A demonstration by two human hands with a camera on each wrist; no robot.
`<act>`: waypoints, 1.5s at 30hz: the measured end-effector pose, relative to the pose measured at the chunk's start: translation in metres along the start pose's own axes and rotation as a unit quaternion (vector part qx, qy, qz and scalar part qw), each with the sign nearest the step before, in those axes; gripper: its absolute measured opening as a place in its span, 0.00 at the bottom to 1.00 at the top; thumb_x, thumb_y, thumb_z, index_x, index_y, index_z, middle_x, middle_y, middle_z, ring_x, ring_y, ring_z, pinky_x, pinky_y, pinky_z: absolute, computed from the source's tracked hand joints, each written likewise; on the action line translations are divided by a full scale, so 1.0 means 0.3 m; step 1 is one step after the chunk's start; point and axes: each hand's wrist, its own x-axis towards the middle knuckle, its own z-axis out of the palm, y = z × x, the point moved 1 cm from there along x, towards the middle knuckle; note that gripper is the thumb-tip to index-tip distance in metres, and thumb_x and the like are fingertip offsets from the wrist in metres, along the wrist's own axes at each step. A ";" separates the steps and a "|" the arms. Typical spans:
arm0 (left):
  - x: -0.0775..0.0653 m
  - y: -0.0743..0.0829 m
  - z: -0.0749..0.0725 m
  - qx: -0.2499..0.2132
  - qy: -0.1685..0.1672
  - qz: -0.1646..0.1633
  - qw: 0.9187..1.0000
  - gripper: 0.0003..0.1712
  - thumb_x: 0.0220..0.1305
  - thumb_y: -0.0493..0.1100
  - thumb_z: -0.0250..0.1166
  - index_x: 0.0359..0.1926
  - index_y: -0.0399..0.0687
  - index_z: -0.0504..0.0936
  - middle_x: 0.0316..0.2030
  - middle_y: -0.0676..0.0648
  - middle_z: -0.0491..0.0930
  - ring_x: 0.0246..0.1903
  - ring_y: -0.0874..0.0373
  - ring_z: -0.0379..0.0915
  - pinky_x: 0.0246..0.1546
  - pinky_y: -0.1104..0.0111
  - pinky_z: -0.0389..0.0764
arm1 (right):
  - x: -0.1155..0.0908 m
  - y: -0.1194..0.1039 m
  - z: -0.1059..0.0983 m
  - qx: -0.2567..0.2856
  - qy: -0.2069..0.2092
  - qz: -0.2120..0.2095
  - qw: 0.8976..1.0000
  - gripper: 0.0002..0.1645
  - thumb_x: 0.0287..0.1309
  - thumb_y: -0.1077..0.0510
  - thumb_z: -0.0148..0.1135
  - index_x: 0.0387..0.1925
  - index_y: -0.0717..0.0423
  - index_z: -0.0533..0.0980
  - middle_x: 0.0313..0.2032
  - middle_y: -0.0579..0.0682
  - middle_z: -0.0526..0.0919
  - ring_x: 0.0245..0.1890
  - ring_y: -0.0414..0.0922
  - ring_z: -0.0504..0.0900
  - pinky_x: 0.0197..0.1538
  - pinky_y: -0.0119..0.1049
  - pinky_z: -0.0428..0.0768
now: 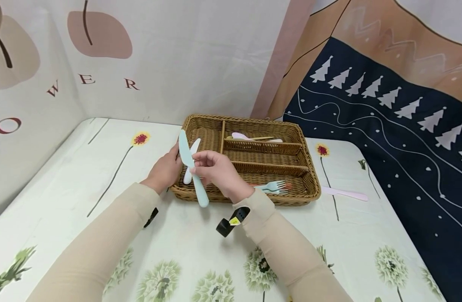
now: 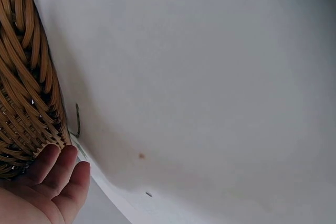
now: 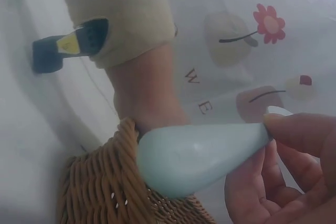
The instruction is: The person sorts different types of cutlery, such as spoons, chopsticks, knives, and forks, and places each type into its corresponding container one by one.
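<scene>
My right hand [image 1: 221,170] pinches a light blue plastic table knife [image 1: 200,191] near its middle, between thumb and fingers. The knife is tilted above the left front of a brown wicker cutlery basket [image 1: 310,176]. In the right wrist view, the wide end of its handle [image 3: 194,156] faces the camera. My left hand [image 1: 164,170] holds the basket's left side; in the left wrist view its fingers [image 2: 65,174] lie against the wicker, and the thumb is hidden. A white knife [image 1: 195,147] lies in the left compartment, partly behind the blue one.
Spoons, one of them pink [image 1: 240,136], lie in the back compartment. Light blue forks [image 1: 272,187] and something orange are in the front one. A pink utensil handle [image 1: 344,193] rests on the flowered tablecloth [image 1: 351,243] right of the basket. Printed fabric hangs behind.
</scene>
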 end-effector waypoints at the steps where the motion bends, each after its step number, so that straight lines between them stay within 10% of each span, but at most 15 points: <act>1: 0.000 0.000 -0.001 0.001 0.000 0.000 1.000 0.33 0.77 0.51 0.32 0.77 0.48 0.38 0.68 0.31 0.61 0.64 0.36 0.62 0.62 0.45 0.65 | 0.010 -0.003 0.002 0.009 0.004 0.001 1.000 0.20 0.58 0.69 0.63 0.54 0.61 0.76 0.32 0.46 0.77 0.30 0.40 0.77 0.30 0.33 0.80; 45: 0.002 0.002 0.005 0.002 0.001 0.002 1.000 0.33 0.77 0.45 0.35 0.76 0.42 0.39 0.67 0.30 0.61 0.65 0.36 0.60 0.63 0.46 0.64 | 0.268 0.100 0.032 0.168 0.137 0.110 0.970 0.21 0.61 0.66 0.62 0.56 0.55 0.76 0.41 0.50 0.83 0.33 0.41 0.81 0.31 0.31 0.79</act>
